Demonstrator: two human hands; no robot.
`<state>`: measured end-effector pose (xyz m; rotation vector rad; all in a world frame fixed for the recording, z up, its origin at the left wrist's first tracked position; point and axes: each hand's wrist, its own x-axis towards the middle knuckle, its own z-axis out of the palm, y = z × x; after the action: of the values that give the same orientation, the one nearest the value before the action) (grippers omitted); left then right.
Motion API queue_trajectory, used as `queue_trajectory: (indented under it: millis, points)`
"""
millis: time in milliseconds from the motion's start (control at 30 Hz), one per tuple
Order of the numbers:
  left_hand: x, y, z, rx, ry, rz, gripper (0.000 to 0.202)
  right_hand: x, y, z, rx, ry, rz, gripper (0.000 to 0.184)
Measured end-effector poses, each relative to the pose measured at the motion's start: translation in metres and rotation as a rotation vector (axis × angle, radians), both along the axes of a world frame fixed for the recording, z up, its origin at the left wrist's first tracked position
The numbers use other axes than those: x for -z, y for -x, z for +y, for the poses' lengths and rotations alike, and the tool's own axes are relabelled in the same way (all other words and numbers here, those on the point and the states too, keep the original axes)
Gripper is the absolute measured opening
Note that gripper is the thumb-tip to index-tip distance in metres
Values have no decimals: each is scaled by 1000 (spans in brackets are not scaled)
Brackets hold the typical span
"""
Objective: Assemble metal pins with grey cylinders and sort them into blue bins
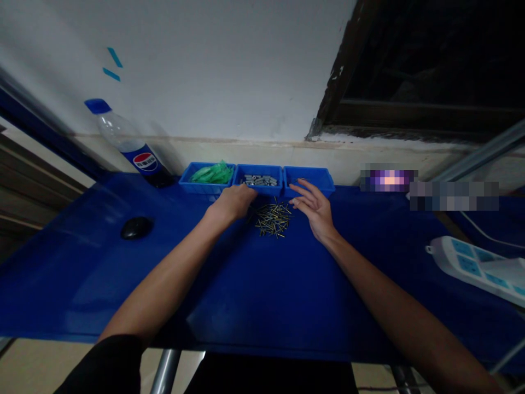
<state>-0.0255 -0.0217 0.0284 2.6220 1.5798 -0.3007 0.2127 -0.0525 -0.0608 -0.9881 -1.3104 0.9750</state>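
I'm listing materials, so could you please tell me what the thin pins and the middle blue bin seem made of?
The thin pins look like metal with a shiny, brassy finish, judging by their yellowish glints. The middle blue bin seems smooth plastic, going by its uniform colour.

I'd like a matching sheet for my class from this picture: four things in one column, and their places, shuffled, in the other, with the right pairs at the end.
Things
1. Crumpled green plastic
2. Small grey metal pieces
3. Pile of thin metal rods
4. Bottle with a blue cap

Places
A. In the middle blue bin
B. At the back left of the blue table
C. Loose on the table, in front of the bins
D. In the left blue bin

Right pairs: 1-D, 2-A, 3-C, 4-B
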Motion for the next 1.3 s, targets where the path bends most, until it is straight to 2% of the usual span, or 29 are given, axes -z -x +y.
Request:
queue_trajectory:
  millis: [200,367,500,700,900,1033,1133,1300]
  points:
    - [11,-3,4,28,8,-52,42,3,-1,1,-25,24,0,50]
    - [18,-5,10,90,39,-165,46,6,0,3,-48,19,61,43]
    - [16,-8,16,169,29,-303,48,7,0,3,-46,20,65,41]
    - [7,-15,16,255,39,-652,37,7,-1,3,-30,29,35,35]
    - [13,-17,17,197,105,-928,16,5,2,3,-64,30,20,34]
    - [16,-19,18,148,176,-1070,13,3,4,1,-121,18,-38,37]
    - [17,-21,17,134,184,-1112,12,2,4,0,-152,32,-11,34]
    - [21,-22,18,145,180,-1092,12,7,0,3,-117,84,68,33]
